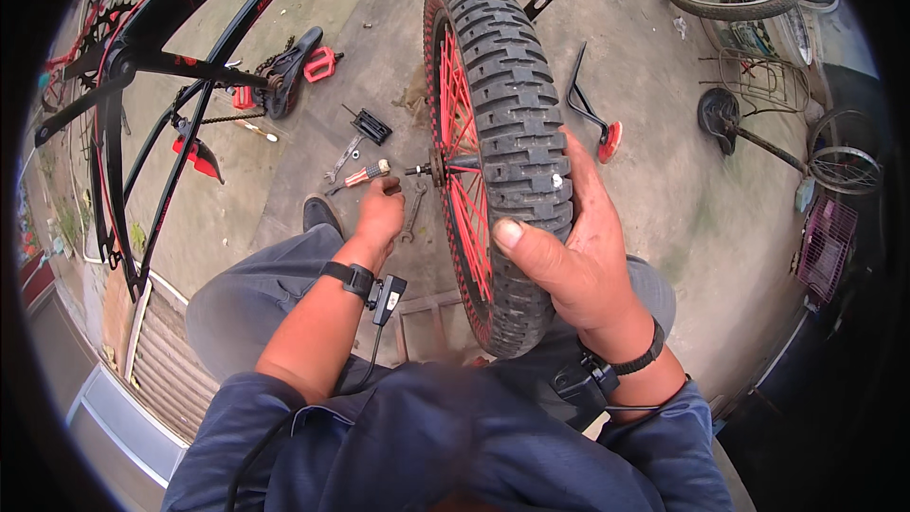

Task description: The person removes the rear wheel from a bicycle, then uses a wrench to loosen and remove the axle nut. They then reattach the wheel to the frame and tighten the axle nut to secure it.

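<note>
Centrally, wheel (502, 166): held nearly upright, slightly tilted, between the knees (242, 289).
Right hand (578, 270): clasped around the black tyre (512, 76), thumb laid on the tread.
Left hand (381, 216): lowered near the axle (416, 171); whether anything is gripped cannot be told.
Striped screwdriver (366, 173): seen just beside the left fingertips (383, 186).
Wrench (414, 211): laid on the floor (682, 218).
Bicycle frame (147, 28): placed at far left.

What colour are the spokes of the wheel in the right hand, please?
The spokes are red; the head view shows them best.
</note>
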A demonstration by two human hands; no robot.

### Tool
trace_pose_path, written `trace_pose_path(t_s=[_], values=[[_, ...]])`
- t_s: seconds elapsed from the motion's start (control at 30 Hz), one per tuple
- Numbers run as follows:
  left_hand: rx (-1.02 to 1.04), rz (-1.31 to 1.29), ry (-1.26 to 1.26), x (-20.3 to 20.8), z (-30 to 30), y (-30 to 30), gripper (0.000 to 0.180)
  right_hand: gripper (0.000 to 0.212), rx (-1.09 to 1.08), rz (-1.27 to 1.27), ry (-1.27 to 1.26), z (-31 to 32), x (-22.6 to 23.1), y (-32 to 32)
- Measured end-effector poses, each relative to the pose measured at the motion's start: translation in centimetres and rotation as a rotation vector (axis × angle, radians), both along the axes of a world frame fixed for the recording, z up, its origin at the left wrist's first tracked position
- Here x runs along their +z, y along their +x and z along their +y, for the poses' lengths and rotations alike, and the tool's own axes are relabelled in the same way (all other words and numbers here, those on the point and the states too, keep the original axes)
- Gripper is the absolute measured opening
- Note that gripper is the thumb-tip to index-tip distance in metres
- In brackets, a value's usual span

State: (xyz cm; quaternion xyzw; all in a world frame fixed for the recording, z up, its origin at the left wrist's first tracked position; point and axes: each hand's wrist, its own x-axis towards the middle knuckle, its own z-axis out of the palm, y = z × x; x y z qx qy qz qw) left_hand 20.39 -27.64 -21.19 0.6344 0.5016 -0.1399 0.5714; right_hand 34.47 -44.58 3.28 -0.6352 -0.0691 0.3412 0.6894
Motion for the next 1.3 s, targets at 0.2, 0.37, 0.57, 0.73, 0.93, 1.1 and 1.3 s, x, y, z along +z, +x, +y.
trace_pose_path(t_s=[0.2,0.37,0.57,0.73,0.93,1.1,1.3], values=[[-0.174,-0.245,0.016,9.2,4.6,2.6,0.04,0.068,-0.057,0.034,0.128,-0.5,-0.2,-3.1],[-0.681,-0.28,0.281,14.5,5.3,1.0,0.037,0.066,-0.055,0.089,0.16,-0.3,-1.0,-4.1],[-0.701,-0.298,0.479,10.1,1.9,0.5,0.041,0.068,-0.043,0.187,0.236,-0.5,-1.5,-4.3],[-0.522,-0.345,0.377,6.0,0.9,0.5,0.033,0.07,-0.004,0.203,0.226,-1.2,-1.8,-3.4],[-0.139,-0.263,-0.109,5.0,1.0,1.7,0.022,0.056,-0.017,0.242,0.193,-1.8,-4.3,-1.3],[-0.066,-0.306,-0.205,5.1,1.1,1.4,0.021,0.044,-0.249,0.128,-0.109,-2.5,-9.7,0.7],[-0.035,-0.276,-0.205,4.1,2.0,1.0,0.021,0.041,-0.245,0.112,-0.632,-4.3,-15.5,-0.3]])
